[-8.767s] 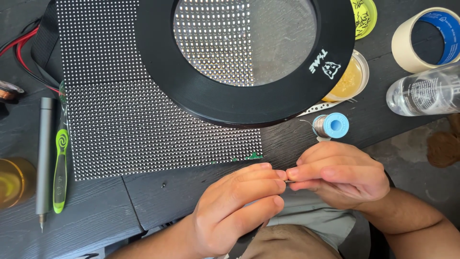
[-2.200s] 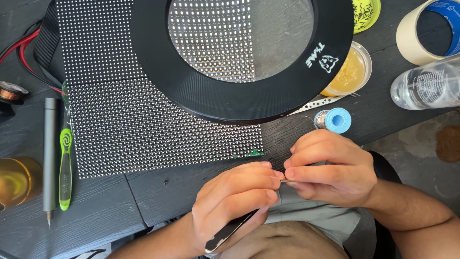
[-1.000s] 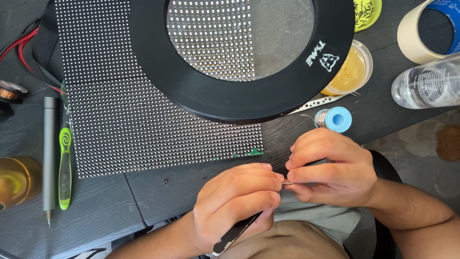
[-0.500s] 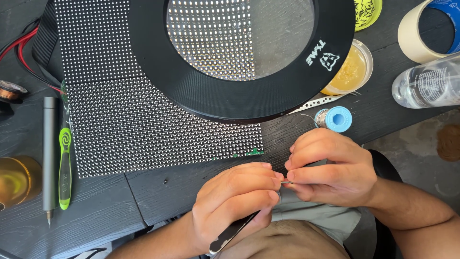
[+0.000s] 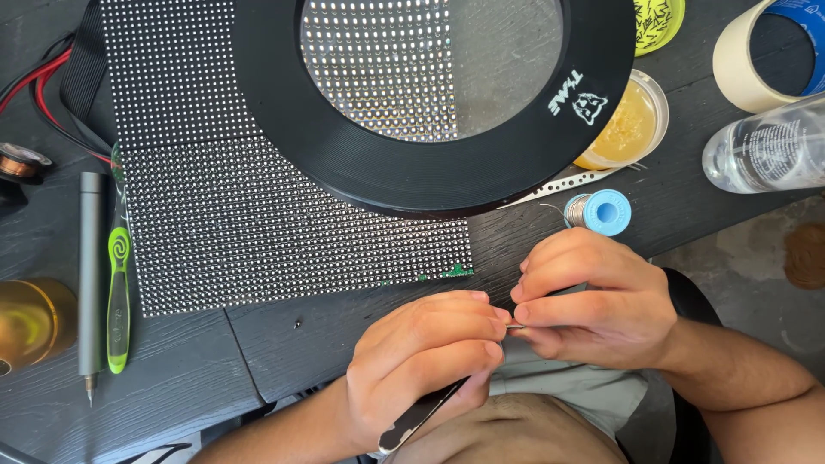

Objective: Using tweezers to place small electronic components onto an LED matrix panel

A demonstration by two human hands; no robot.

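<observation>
My left hand [image 5: 425, 365] and my right hand [image 5: 597, 296] meet fingertip to fingertip over the near edge of the dark table [image 5: 172, 387]. The left hand grips dark tweezers [image 5: 419, 419], whose back end sticks out below the palm. Between thumb and forefinger, the right hand pinches a tiny metal piece [image 5: 514, 326], mostly hidden. Just beyond the hands lies a black LED dot-matrix panel [image 5: 258, 232], its near right corner close to my left fingers. A black ring magnifier [image 5: 284, 129] hangs over the panel's far part.
A blue solder spool [image 5: 606, 212] stands just beyond my right hand, with a yellow flux tin [image 5: 632, 120], a clear bottle [image 5: 765, 155] and a tape roll [image 5: 743, 64] further right. On the left lie a grey driver [image 5: 89, 275], a green-handled tool [image 5: 118, 296], an amber jar [image 5: 30, 322] and red wires [image 5: 43, 86].
The hands stay pinched together in the same spot. The tweezers' back end, hidden in the oldest frame, now shows below the left palm.
</observation>
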